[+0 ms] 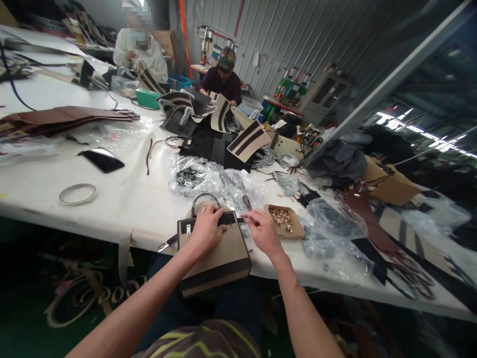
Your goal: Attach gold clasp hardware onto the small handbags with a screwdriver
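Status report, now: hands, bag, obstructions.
Left hand flat on bag. Right hand pinching at bag's upper right; grip detail unclear. Tray beside right hand, plastic beyond bag; neither seems in the way.

Tiny gold pieces [280, 218], shapes indistinct

Plastic wrap [233, 185] blocks beyond bag [225, 258]; tray [299, 227] right; room left.

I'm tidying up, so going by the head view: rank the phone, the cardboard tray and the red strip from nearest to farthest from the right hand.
1. Tray: just right of the right hand.
2. Red strip: off to the left, farther back.
3. Phone: left again, beyond the red strip.
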### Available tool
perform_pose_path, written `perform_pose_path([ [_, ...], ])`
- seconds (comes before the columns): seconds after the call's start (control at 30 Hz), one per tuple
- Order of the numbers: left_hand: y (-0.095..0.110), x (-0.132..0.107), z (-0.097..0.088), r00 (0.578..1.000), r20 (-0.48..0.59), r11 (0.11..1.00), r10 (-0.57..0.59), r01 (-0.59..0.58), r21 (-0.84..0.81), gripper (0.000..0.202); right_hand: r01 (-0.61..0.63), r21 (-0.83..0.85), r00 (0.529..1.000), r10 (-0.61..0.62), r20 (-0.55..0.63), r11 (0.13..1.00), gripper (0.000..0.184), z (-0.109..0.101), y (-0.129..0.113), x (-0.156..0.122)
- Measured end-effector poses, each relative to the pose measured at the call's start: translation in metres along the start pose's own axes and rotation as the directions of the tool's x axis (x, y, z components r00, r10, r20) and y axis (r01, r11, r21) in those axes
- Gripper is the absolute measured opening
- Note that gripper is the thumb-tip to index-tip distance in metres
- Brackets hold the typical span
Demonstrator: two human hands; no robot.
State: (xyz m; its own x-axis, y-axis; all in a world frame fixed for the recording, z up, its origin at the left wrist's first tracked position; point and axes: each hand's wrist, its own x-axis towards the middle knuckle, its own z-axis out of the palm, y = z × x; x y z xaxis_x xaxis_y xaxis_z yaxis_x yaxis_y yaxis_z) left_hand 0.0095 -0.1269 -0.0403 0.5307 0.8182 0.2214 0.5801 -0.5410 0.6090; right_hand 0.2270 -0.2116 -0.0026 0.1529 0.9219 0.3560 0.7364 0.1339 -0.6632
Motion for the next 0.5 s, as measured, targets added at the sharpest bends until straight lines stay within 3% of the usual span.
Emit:
perform_pose_path([
  [0.1,-0.001,0.007,0.007,0.999,-0.013,0.999,-0.041,0.041,0.009,0.053,0.265,-0.042,0.938,-0.248,0.243,0.963,0.029,0.003,-0.003,0.012],
  [0.23,-0.005,0.013,0.009,0.998,0.016,0.998,-0.056,0.056,-0.019,0.053,0.429,-0.079,0.821,-0.352,0.448,0.900,0.030,0.007,0.002,0.034],
  [0.37,-0.013,0.016,0.009,0.999,0.035,0.999,-0.001,0.002,-0.034,0.050,0.495,-0.079,0.760,-0.387,0.523,0.865,0.023,0.007,0.004,0.049],
  [0.5,-0.016,0.021,0.010,0.999,0.051,1.000,0.005,-0.004,-0.026,0.052,0.508,-0.043,0.751,-0.418,0.511,0.861,0.022,0.009,0.007,0.049],
])
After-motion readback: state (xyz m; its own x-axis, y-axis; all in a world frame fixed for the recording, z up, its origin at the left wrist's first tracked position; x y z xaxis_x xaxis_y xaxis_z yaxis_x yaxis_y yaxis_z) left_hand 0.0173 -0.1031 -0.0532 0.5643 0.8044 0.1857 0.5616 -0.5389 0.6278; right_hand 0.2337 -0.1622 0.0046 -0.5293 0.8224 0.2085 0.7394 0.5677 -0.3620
